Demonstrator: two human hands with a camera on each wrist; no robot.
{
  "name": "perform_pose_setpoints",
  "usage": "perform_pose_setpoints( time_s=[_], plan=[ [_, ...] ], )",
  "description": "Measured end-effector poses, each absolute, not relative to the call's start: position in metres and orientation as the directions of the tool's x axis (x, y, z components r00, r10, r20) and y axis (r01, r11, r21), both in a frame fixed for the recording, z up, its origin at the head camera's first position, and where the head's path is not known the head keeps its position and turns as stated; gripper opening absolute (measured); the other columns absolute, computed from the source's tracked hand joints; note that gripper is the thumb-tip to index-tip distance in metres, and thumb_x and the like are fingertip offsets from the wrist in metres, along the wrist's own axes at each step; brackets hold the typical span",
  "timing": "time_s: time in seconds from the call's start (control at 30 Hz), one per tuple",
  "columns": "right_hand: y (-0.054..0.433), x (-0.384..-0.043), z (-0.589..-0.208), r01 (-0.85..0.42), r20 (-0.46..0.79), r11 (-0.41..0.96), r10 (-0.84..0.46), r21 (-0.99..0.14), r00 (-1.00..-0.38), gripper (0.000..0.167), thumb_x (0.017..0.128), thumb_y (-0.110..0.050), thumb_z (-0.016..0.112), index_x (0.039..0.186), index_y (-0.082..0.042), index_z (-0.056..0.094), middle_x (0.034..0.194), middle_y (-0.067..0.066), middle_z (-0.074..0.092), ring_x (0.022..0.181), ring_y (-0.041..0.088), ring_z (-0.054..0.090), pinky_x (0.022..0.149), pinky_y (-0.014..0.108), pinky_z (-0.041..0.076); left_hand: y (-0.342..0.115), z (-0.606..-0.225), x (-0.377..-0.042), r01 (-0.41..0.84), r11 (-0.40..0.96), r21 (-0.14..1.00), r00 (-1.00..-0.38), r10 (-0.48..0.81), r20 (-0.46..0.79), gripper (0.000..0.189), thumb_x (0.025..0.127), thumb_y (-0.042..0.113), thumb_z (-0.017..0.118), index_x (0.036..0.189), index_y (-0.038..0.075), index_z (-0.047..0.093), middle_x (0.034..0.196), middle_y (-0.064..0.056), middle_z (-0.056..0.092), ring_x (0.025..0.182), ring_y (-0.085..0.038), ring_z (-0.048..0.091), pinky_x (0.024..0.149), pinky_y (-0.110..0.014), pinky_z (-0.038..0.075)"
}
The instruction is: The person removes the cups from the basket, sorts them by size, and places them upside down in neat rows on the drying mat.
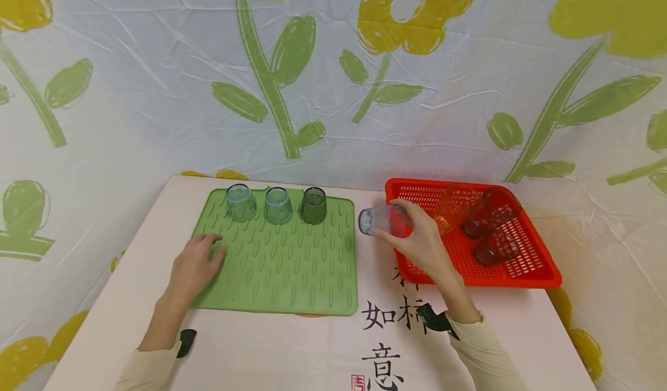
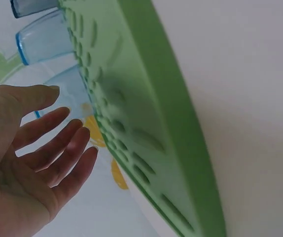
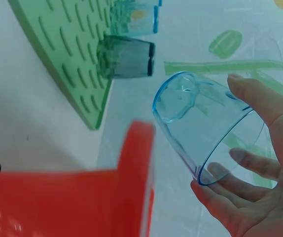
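My right hand (image 1: pixel 426 241) holds a clear bluish drinking glass (image 1: pixel 383 220) tipped on its side, just past the left rim of the red basket (image 1: pixel 469 282). In the right wrist view the thumb and fingers grip the glass (image 3: pixel 195 128) near its mouth, its base pointing away from the palm. My left hand (image 1: pixel 195 266) hovers at the left edge of the green drying mat (image 1: pixel 281 281), fingers loosely bent and holding nothing. Along the mat's back edge stand two bluish glasses, one left (image 1: pixel 241 204) and one middle (image 1: pixel 278 207), then a dark grey glass (image 1: pixel 314 207).
Inside the basket, at the right, lie several more glasses, among them a large one (image 1: pixel 492 211) and a small one (image 1: pixel 497 248). Black lettering (image 1: pixel 383 315) marks the white table in front. A flower-patterned cloth (image 1: pixel 333 119) hangs behind.
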State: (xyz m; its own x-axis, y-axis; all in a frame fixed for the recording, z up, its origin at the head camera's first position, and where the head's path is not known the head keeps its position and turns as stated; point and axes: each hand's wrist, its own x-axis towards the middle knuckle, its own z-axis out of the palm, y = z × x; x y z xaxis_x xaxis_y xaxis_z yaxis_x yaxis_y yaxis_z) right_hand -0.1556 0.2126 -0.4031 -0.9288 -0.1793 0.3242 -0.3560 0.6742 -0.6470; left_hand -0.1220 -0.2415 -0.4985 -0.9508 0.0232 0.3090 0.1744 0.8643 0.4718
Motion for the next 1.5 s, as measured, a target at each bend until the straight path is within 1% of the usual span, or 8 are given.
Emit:
perform_pose_setpoints(
  time_s=[0.1, 0.27, 0.43, 0.53, 0.97, 1.2, 1.37, 1.5],
  plan=[
    [0.206, -0.155, -0.406, -0.345, 0.307, 0.654, -0.177, -0.673, -0.935, 0.07, 0.082, -0.037, 0.089, 0.138, -0.009, 0.059, 0.128, 0.012, 0.065, 0.114, 0.031, 0.061, 0.093, 0.05, 0.055, -0.23, -0.496, -0.125, 0.203, 0.851, 0.485, -0.94, 0.031, 0.34, 0.024, 0.093, 0.006, 0.073, 0.113, -0.008, 0.069, 0.11, -0.029, 0.067, 0.101, -0.047, 0.064, 0.079, -0.06, 0.054],
    [0.194, -0.155, -0.414, -0.341, 0.296, 0.607, -0.178, -0.717, -0.939, 0.07, 0.08, -0.034, 0.091, 0.139, -0.013, 0.059, 0.125, 0.009, 0.065, 0.114, 0.026, 0.06, 0.098, 0.047, 0.054, -0.213, -0.493, -0.131, 0.217, 0.844, 0.491, -0.94, 0.046, 0.337, 0.025, 0.094, 0.008, 0.073, 0.114, -0.006, 0.069, 0.107, -0.025, 0.068, 0.099, -0.042, 0.065, 0.08, -0.056, 0.054],
    [0.183, -0.155, -0.42, -0.355, 0.297, 0.566, -0.195, -0.744, -0.935, 0.072, 0.08, -0.031, 0.092, 0.138, -0.005, 0.058, 0.124, 0.011, 0.065, 0.113, 0.025, 0.061, 0.1, 0.048, 0.053, -0.201, -0.492, -0.135, 0.227, 0.816, 0.531, -0.946, 0.057, 0.318, 0.026, 0.096, 0.009, 0.072, 0.116, -0.007, 0.069, 0.109, -0.025, 0.068, 0.097, -0.039, 0.066, 0.078, -0.054, 0.055],
    [0.176, -0.155, -0.423, -0.344, 0.28, 0.554, -0.2, -0.758, -0.939, 0.071, 0.079, -0.031, 0.092, 0.136, -0.005, 0.058, 0.125, 0.012, 0.065, 0.114, 0.025, 0.062, 0.102, 0.047, 0.052, -0.193, -0.489, -0.136, 0.235, 0.795, 0.559, -0.949, 0.062, 0.31, 0.026, 0.096, 0.009, 0.072, 0.117, -0.007, 0.069, 0.111, -0.025, 0.068, 0.097, -0.038, 0.066, 0.078, -0.053, 0.055],
    [0.15, -0.154, -0.433, -0.381, 0.301, 0.488, -0.238, -0.785, -0.924, 0.068, 0.079, -0.032, 0.092, 0.134, -0.009, 0.06, 0.119, 0.006, 0.067, 0.111, 0.022, 0.063, 0.102, 0.044, 0.052, -0.16, -0.478, -0.14, 0.276, 0.712, 0.645, -0.943, 0.071, 0.325, 0.024, 0.098, 0.013, 0.072, 0.116, -0.004, 0.071, 0.108, -0.02, 0.071, 0.093, -0.033, 0.068, 0.078, -0.049, 0.057],
    [0.135, -0.153, -0.437, -0.417, 0.328, 0.467, -0.262, -0.78, -0.908, 0.068, 0.079, -0.031, 0.092, 0.133, -0.005, 0.061, 0.122, 0.012, 0.068, 0.111, 0.034, 0.064, 0.101, 0.047, 0.053, -0.143, -0.472, -0.139, 0.283, 0.61, 0.74, -0.951, 0.079, 0.299, 0.024, 0.102, 0.017, 0.067, 0.119, 0.0, 0.071, 0.109, -0.013, 0.071, 0.094, -0.026, 0.067, 0.08, -0.044, 0.057],
    [0.125, -0.151, -0.44, -0.415, 0.325, 0.479, -0.264, -0.773, -0.908, 0.071, 0.078, -0.033, 0.093, 0.133, -0.002, 0.061, 0.122, 0.009, 0.067, 0.111, 0.032, 0.064, 0.099, 0.043, 0.055, -0.134, -0.471, -0.139, 0.297, 0.523, 0.798, -0.951, 0.091, 0.294, 0.03, 0.106, 0.023, 0.062, 0.123, 0.0, 0.069, 0.109, -0.012, 0.071, 0.096, -0.026, 0.068, 0.081, -0.044, 0.058],
    [0.117, -0.15, -0.443, -0.407, 0.313, 0.456, -0.269, -0.792, -0.911, 0.071, 0.078, -0.031, 0.093, 0.135, -0.003, 0.061, 0.126, 0.009, 0.066, 0.113, 0.033, 0.064, 0.1, 0.04, 0.054, -0.128, -0.472, -0.138, 0.275, 0.423, 0.863, -0.961, 0.116, 0.249, 0.04, 0.109, 0.031, 0.055, 0.134, 0.002, 0.064, 0.115, -0.014, 0.071, 0.102, -0.029, 0.069, 0.086, -0.047, 0.058]
  ],
)
